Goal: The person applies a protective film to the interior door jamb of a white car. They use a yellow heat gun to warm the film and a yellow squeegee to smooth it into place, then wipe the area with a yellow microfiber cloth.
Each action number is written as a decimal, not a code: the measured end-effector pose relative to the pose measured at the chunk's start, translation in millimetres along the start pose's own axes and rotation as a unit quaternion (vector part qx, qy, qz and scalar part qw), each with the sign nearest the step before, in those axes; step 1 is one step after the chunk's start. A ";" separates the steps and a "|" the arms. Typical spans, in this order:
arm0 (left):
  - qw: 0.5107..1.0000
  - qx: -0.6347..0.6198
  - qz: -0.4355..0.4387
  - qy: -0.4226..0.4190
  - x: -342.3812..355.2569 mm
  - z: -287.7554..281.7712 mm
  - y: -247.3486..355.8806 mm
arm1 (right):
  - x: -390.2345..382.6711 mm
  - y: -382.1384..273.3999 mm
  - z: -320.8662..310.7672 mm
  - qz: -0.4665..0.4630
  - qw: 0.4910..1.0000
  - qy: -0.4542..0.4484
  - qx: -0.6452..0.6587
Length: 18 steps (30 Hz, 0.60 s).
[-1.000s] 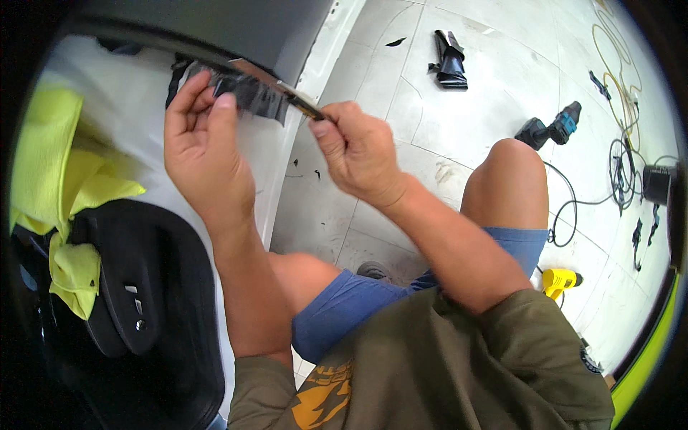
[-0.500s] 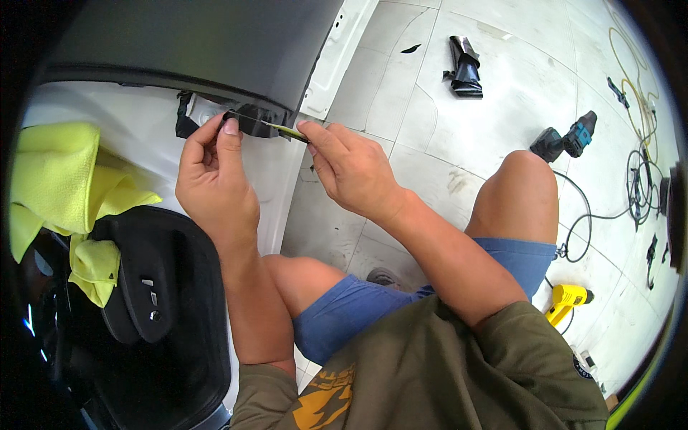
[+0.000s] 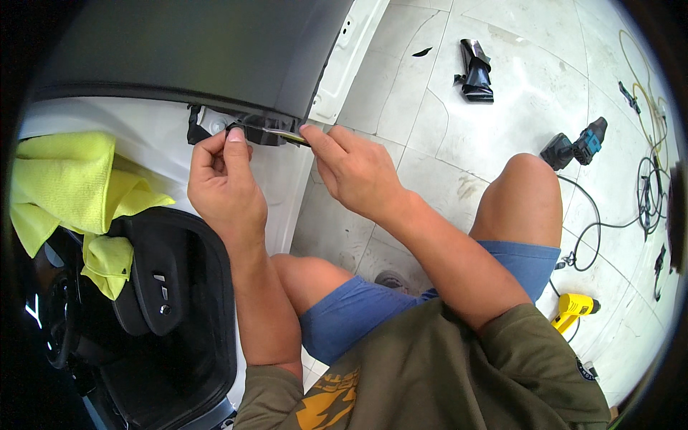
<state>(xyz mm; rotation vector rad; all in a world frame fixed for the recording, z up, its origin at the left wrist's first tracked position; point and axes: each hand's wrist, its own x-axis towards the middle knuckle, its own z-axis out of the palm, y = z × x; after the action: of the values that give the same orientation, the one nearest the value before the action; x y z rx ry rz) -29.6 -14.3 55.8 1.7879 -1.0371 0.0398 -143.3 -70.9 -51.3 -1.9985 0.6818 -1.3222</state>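
My left hand point(image 3: 228, 190) pinches the edge of a strip of black film point(image 3: 266, 137) between thumb and forefinger, beside a hinge-like fitting on the white car body point(image 3: 143, 118). In my right hand point(image 3: 362, 172) is a slim utility knife point(image 3: 290, 135) with a yellow-green handle, its thin blade pointing left along the film. The blade lies close to the left fingertips; whether it touches the film I cannot tell. Above both hands spreads a large dark car panel point(image 3: 193, 46).
Yellow-green cloths point(image 3: 64, 175) drape over the car at left, above a black door lining point(image 3: 165, 287). On the tiled floor at right lie crumpled black film point(image 3: 476, 72), a cordless drill point(image 3: 577, 143), a yellow heat gun point(image 3: 573, 308) and tangled cables point(image 3: 648, 193).
The knife has tipped flatter and moved closer to the black film. My left hand still pinches the film edge. The whole view has shifted slightly.
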 end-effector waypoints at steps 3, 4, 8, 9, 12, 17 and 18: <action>1.000 -0.001 0.006 0.000 -1.2 2.0 2.0 | 3.4 1.6 0.4 -0.006 1.000 0.008 -0.003; 1.000 -0.003 0.009 0.003 -1.4 2.1 1.5 | 4.3 1.0 0.9 -0.006 1.000 0.010 -0.003; 1.000 0.000 0.017 0.011 -3.0 3.0 0.8 | 4.3 0.8 5.2 -0.007 1.000 0.015 0.002; 1.000 0.004 0.018 0.012 -3.3 2.8 1.3 | 3.9 0.9 5.7 -0.005 1.000 0.013 0.002; 1.000 0.006 0.028 0.008 -2.8 0.9 -1.4 | 2.3 1.7 7.1 0.002 1.000 0.010 0.008; 0.999 0.004 0.028 0.018 -5.4 0.6 -0.6 | -2.7 8.6 12.3 0.003 1.000 0.017 0.026; 0.999 0.004 0.027 0.021 -5.9 0.4 -0.7 | -3.6 9.7 13.3 0.005 1.000 0.014 0.027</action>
<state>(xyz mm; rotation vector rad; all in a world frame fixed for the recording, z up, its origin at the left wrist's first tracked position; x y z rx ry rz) -33.0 -10.9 52.4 1.7591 -1.0561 0.1132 -132.9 -71.8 -64.5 -1.9348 0.6626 -1.3504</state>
